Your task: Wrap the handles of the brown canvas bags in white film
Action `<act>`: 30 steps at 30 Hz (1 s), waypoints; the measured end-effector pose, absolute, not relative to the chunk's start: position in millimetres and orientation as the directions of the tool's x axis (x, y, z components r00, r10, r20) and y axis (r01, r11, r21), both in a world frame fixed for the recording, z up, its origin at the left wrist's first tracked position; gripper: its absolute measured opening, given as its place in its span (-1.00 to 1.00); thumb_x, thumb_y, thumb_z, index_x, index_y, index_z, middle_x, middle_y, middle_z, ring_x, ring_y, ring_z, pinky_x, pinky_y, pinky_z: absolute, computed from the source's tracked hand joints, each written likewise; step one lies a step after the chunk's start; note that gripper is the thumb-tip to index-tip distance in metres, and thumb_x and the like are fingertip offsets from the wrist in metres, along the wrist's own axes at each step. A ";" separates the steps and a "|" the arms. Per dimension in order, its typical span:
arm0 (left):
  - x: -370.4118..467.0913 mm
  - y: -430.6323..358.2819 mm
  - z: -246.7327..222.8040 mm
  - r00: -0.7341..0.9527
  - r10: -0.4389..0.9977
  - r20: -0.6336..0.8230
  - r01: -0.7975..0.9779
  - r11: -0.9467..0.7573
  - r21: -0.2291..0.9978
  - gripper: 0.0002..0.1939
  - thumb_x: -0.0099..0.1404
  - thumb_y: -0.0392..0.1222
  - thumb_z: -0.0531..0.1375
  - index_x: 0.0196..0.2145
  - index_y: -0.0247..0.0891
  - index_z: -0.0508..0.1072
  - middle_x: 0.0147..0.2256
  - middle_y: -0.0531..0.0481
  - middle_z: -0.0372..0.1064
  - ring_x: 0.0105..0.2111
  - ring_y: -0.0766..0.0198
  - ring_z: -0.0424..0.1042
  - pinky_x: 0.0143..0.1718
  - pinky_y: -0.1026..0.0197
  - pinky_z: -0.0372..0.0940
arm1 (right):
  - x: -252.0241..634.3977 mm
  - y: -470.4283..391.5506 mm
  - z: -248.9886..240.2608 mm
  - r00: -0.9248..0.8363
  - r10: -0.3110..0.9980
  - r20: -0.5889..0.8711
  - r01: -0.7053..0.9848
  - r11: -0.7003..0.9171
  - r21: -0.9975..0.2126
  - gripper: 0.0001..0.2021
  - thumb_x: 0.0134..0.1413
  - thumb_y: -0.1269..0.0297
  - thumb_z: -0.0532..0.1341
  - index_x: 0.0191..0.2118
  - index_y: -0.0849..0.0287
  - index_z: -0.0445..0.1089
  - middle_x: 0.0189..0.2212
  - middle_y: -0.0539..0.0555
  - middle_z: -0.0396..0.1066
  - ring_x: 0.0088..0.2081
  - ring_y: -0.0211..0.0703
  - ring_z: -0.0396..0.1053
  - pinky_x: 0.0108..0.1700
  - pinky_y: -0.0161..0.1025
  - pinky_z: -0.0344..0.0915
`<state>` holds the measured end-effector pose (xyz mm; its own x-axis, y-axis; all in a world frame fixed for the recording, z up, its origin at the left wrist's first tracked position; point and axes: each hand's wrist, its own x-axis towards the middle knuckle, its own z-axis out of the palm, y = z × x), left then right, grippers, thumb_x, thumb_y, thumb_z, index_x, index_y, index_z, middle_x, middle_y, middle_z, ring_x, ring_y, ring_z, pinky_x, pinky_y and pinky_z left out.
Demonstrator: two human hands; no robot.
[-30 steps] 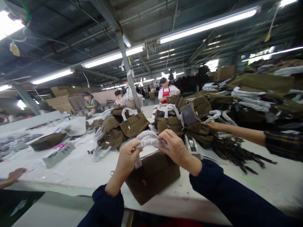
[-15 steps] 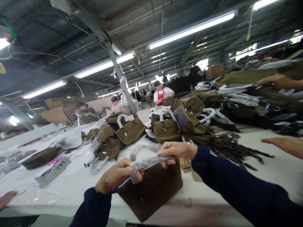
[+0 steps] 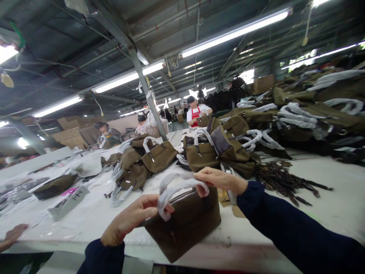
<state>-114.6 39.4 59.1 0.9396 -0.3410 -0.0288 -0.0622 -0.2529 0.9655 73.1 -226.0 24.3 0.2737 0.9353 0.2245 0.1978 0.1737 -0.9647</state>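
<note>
A dark olive-brown handbag point(image 3: 185, 224) stands tilted at the table's near edge, right in front of me. Its near handle point(image 3: 182, 187), wrapped in whitish film, rises in an arch, and a second wrapped handle point(image 3: 173, 175) shows behind. My left hand point(image 3: 139, 213) has thumb and fingers around the handle's left end. At the right end, my right hand point(image 3: 218, 180) grips the handle, its fingertips partly hidden behind it. Both sleeves are dark blue.
Olive handbags point(image 3: 159, 156) with wrapped handles lie beyond, and a large heap point(image 3: 308, 118) rises at right. Dark straps point(image 3: 281, 179) are piled on the white table point(image 3: 288, 224). Another person's hand point(image 3: 15, 232) rests at the left edge. A co-worker in a red apron point(image 3: 195, 114) is across the table.
The near handle was stretched fairly straight between my hands and now curves upward. My hands have moved slightly apart. Another person's hands at the right have left the view.
</note>
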 end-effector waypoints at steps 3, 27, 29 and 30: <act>-111.3 40.2 63.6 0.996 -0.042 0.072 -0.082 -0.316 0.945 -0.69 0.34 0.04 0.17 -0.22 -0.27 0.51 -0.29 -0.07 0.46 -0.27 0.16 0.43 -0.18 0.12 0.36 | 70.2 -221.5 32.8 0.354 0.918 0.180 0.170 0.126 -0.977 -0.57 0.22 -0.12 0.13 -0.17 0.23 0.28 -0.40 0.09 0.50 -0.52 -0.24 0.43 -0.49 -0.36 0.32; -75.5 10.6 59.6 0.732 0.068 0.678 -0.023 -0.992 0.125 -0.88 0.20 -0.32 0.13 -0.38 -0.16 0.23 -0.31 0.04 0.32 -0.28 0.20 0.33 -0.32 0.23 0.10 | 65.0 -192.2 54.2 0.460 0.696 0.551 0.818 -0.574 0.042 -0.84 0.26 0.31 0.11 -0.10 0.15 0.36 -0.29 0.11 0.49 -0.33 -0.14 0.40 -0.40 -0.30 0.00; -71.7 11.2 56.5 0.747 0.131 0.652 -0.052 -0.966 0.254 -0.86 0.22 -0.31 0.13 -0.25 -0.15 0.28 -0.25 0.02 0.39 -0.24 0.19 0.38 -0.25 0.22 0.17 | 64.2 -188.2 53.2 0.506 0.637 0.581 0.792 -0.610 -0.022 -0.76 0.25 0.34 0.11 0.02 0.13 0.31 -0.29 0.11 0.51 -0.30 -0.11 0.43 -0.37 -0.30 0.05; -69.2 12.2 55.6 0.769 0.165 0.618 -0.073 -0.937 0.341 -0.82 0.23 -0.30 0.12 -0.19 -0.14 0.30 -0.25 0.02 0.42 -0.26 0.20 0.40 -0.24 0.22 0.20 | 65.2 -187.5 54.1 0.514 0.623 0.590 0.796 -0.602 -0.058 -0.72 0.24 0.35 0.12 0.06 0.12 0.30 -0.27 0.11 0.52 -0.28 -0.10 0.44 -0.34 -0.31 0.07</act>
<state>-69.2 12.2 55.6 0.7690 0.1646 0.6177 -0.0733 -0.9372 0.3410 65.2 -187.5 54.1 0.5141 0.6230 0.5895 0.7961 -0.6025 -0.0576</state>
